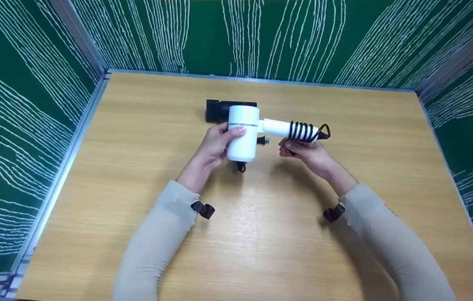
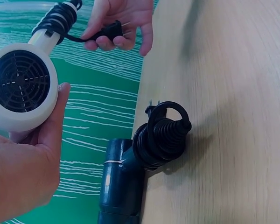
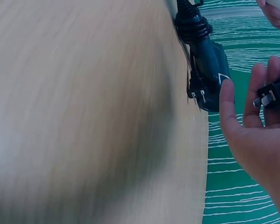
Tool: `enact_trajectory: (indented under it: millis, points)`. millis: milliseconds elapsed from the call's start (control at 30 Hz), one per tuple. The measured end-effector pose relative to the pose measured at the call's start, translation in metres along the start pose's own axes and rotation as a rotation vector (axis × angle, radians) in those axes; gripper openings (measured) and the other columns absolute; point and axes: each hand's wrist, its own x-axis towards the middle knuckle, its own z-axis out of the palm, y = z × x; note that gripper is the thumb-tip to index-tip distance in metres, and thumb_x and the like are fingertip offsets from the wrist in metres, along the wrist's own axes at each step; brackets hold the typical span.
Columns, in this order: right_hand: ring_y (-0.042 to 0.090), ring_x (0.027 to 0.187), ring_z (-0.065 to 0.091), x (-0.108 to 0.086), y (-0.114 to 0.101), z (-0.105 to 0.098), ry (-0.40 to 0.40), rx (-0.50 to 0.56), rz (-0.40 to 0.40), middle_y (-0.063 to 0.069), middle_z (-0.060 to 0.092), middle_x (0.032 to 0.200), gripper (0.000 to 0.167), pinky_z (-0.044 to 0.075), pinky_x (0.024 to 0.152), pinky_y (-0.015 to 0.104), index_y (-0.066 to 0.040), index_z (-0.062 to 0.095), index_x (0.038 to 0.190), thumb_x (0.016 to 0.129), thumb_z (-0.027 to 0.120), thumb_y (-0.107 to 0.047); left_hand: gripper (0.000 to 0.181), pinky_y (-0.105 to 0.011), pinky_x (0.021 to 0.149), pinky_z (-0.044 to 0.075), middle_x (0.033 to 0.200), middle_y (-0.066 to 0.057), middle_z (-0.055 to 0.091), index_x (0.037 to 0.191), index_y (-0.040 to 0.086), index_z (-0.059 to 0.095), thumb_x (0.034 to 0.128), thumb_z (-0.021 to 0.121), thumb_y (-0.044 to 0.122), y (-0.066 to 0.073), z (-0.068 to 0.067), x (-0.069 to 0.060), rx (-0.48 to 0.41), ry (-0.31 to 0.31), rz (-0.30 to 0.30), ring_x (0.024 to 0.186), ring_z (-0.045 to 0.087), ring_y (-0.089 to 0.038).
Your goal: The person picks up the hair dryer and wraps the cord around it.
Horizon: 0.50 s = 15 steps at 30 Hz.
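A white hair dryer (image 1: 242, 146) is held above the table, its handle pointing right. My left hand (image 1: 212, 145) grips the barrel, thumb on top. In the left wrist view, its round black grille (image 2: 21, 80) shows. Black cord (image 1: 301, 131) is wound in coils around the handle. Below the handle end, my right hand (image 1: 305, 154) holds the cord's black plug (image 2: 111, 31) between thumb and fingers, prongs exposed. Behind and beneath the white dryer lies a black hair dryer (image 1: 222, 110), partly hidden in the head view. Its own cord (image 2: 161, 140) is coiled round its handle.
The wooden table (image 1: 261, 242) has a metal rim. Green panels (image 1: 207, 37) with white wavy lines stand along the back and both sides. The black dryer's plug (image 3: 198, 88) lies beside its handle, prongs showing.
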Motion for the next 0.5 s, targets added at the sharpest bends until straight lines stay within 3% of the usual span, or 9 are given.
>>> enact_trajectory:
  millis: [133,367,500]
  points:
    - [0.017,0.093,0.074,-0.002,0.003,0.003,0.020,-0.064,-0.057,0.006,0.077,0.105,0.019,0.062,0.094,0.035,-0.007,0.074,0.111,0.104,0.060,0.004,0.050,-0.049,0.099,0.060,0.122,-0.021,0.071,0.141,-0.009,0.060,0.0950,0.073,0.005,0.000,0.001,0.002,0.004,0.017,0.000,0.107,0.071,-0.031]
    - [0.014,0.086,0.075,-0.009,0.008,0.011,0.032,-0.297,-0.194,0.011,0.077,0.096,0.022,0.062,0.086,0.028,0.018,0.070,0.116,0.108,0.057,0.002,0.049,-0.049,0.097,0.060,0.122,-0.022,0.071,0.140,-0.009,0.060,0.0950,0.074,0.007,-0.003,0.004,0.003,-0.009,0.057,0.003,0.106,0.071,-0.031]
    - [0.012,0.082,0.074,-0.014,0.009,0.014,0.056,-0.384,-0.213,0.017,0.077,0.094,0.024,0.062,0.084,0.026,0.018,0.070,0.116,0.109,0.057,-0.001,0.049,-0.049,0.098,0.060,0.123,-0.021,0.071,0.139,-0.008,0.061,0.0954,0.076,0.010,-0.004,0.008,0.002,-0.007,0.083,-0.008,0.107,0.071,-0.031]
